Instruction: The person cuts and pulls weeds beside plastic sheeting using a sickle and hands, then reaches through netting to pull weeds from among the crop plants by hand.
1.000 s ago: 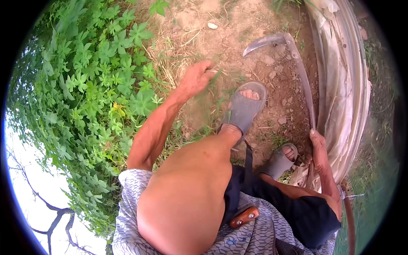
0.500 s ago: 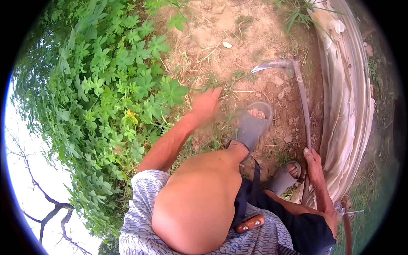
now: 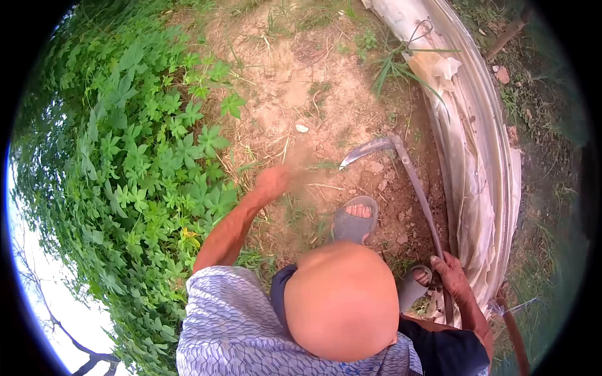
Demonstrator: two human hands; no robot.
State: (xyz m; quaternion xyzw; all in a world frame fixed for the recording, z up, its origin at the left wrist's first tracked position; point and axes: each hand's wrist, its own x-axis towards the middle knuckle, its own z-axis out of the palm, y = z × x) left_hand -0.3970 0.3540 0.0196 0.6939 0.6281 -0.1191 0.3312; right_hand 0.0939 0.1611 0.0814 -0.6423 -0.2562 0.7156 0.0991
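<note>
My right hand [image 3: 450, 274] is wrapped round the long, dark wooden handle of a sickle [image 3: 419, 185]. The sickle's curved metal blade lies low over the soil with its tip toward the left. Ahead of my bent knee, my left hand [image 3: 272, 182] is closed and partly smeared by motion. From its fingers stretches a blurred brown-green tuft of weeds [image 3: 308, 164]; single stalks cannot be made out. Leafy green vines [image 3: 147, 169] grow thickly just left of that hand.
Bare soil [image 3: 295, 75] with dry straw runs ahead. A rolled, dirty plastic sheet [image 3: 480, 163] lines the right side, with a grass clump [image 3: 395, 69] beside it. My grey sandal [image 3: 355, 219] stands on the ground, the other sandal [image 3: 414, 285] near the handle.
The view has shifted, and the vines, sickle and sheet appear further left and lower. My left hand has drawn back a little with the weeds blurring. My right hand keeps its grip on the sickle.
</note>
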